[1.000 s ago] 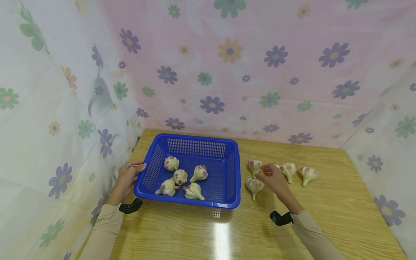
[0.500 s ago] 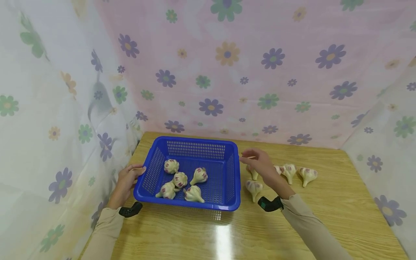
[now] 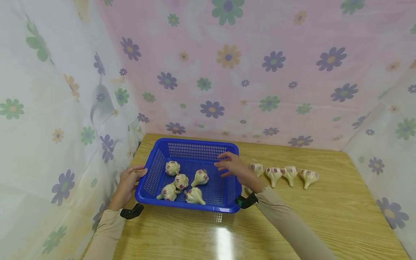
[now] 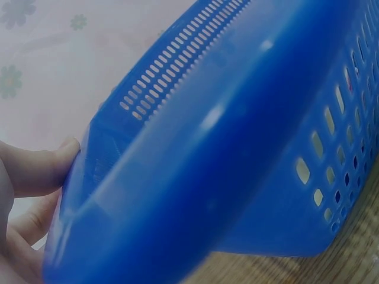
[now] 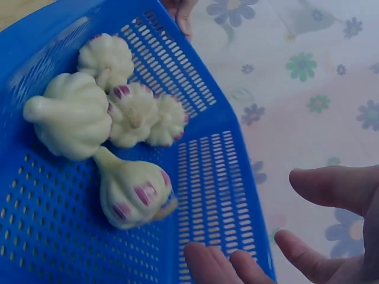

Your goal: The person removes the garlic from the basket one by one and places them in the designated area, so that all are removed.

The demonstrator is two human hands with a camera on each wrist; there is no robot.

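Observation:
A blue plastic basket [image 3: 224, 208] with slotted walls stands on the table, several garlic bulbs [image 3: 201, 177] grouped in its left half and middle. At its left side, my left hand [image 3: 128, 182] grips the rim, thumb on top and fingers beneath; the left wrist view shows the thumb [image 4: 44, 168] right at the rim. My right hand [image 3: 234, 167] reaches over the basket's right wall with fingers spread and nothing held. In the right wrist view, its fingertips [image 5: 204, 260] overlap the slotted far wall, apart from the nearest bulb [image 5: 135, 192].
Right of the basket, a row of garlic bulbs [image 3: 273, 174] lies on the wooden table [image 3: 325, 216]. Another bulb [image 3: 248, 190] there is mostly hidden behind the right forearm. Flower-printed cloth [image 3: 247, 72] hangs at the back and both sides.
My right hand has moved left from the loose bulbs, over the right rim, to above the basket's right part. My left hand keeps its place on the rim.

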